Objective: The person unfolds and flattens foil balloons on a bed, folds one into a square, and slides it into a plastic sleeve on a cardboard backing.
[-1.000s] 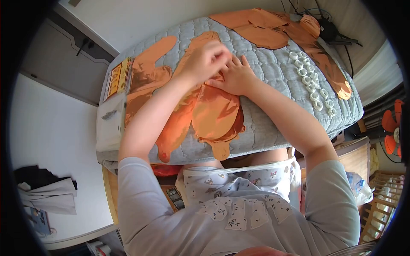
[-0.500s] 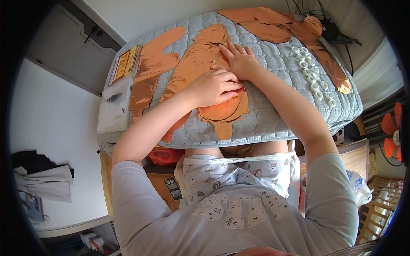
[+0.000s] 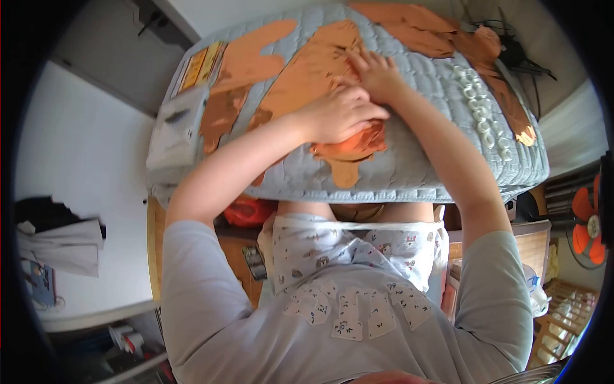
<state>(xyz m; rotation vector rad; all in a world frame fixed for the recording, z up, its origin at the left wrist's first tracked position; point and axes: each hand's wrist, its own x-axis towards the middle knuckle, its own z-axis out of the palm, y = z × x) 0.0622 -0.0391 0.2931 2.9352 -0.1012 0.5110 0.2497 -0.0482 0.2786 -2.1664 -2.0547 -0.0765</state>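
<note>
A flat copper-coloured foil balloon (image 3: pixel 304 77), looking deflated, lies on the quilted mattress (image 3: pixel 425 150). My left hand (image 3: pixel 340 115) rests on its near part, fingers curled together over the foil, which bunches up under and in front of them. A narrow foil tab (image 3: pixel 345 174) sticks out toward me from this bunched end. My right hand (image 3: pixel 377 73) lies just beyond the left one, fingers spread and pressing on the balloon's right edge. What sits beneath my left palm is hidden.
More flat copper foil shapes lie at the left (image 3: pixel 252 61) and far right (image 3: pixel 416 29). White rings (image 3: pixel 480 109) form rows on the right. A clear plastic bag (image 3: pixel 176 131) sits at the left edge. Black cables (image 3: pixel 511 51) lie in the back corner; an orange fan (image 3: pixel 588 224) stands right.
The near end of the foil under my left hand is more crumpled and drawn a little away from me. Both hands stay on the balloon. The whole view has shifted slightly.
</note>
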